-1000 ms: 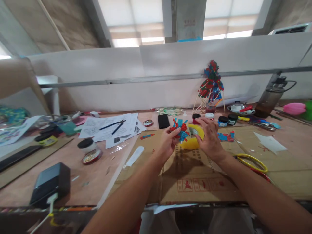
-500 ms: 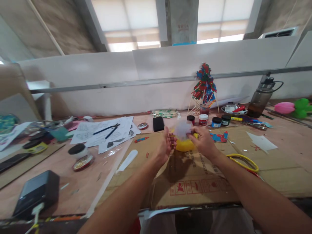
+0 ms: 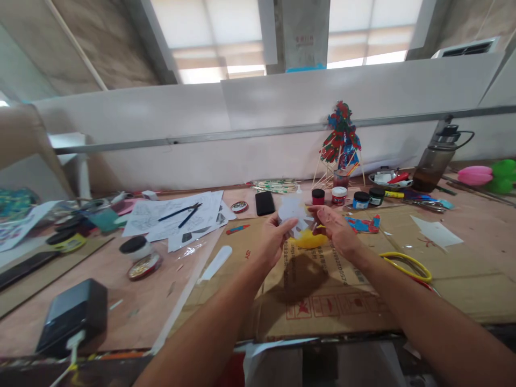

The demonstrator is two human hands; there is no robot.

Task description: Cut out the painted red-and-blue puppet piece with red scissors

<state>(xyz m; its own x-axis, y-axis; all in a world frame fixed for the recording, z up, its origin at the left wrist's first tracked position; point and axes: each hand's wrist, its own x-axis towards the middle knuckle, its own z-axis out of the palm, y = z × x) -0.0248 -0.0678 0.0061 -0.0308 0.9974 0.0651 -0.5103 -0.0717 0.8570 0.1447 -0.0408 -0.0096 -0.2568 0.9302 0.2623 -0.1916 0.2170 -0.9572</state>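
A thin white cut-out sheet (image 3: 291,208) with notched lower edges is pinched in my left hand (image 3: 274,236), the thumb lying across its front. Close by its right edge is my right hand (image 3: 336,228), its fingers curved and apart; whether a fingertip touches the sheet is hard to see. Behind and below the cut-out, a yellow rounded object (image 3: 310,239) rests on the flattened cardboard (image 3: 322,279), partly covered by the sheet and my hands. A red and blue painted piece (image 3: 365,223) lies beyond my right hand.
Paint jars (image 3: 360,200) and a black phone (image 3: 265,203) stand beyond the cardboard. Yellow-handled scissors (image 3: 407,266) lie right. Pliers (image 3: 181,213) rest on printed sheets (image 3: 141,215) at left. A bottle (image 3: 433,161) and painted figures on sticks (image 3: 342,137) stand at the back.
The white cut-out has passed from my right hand's grip to my left hand and turned, so its notched edge shows. My right hand's fingers have come off its face. The view has shifted slightly.
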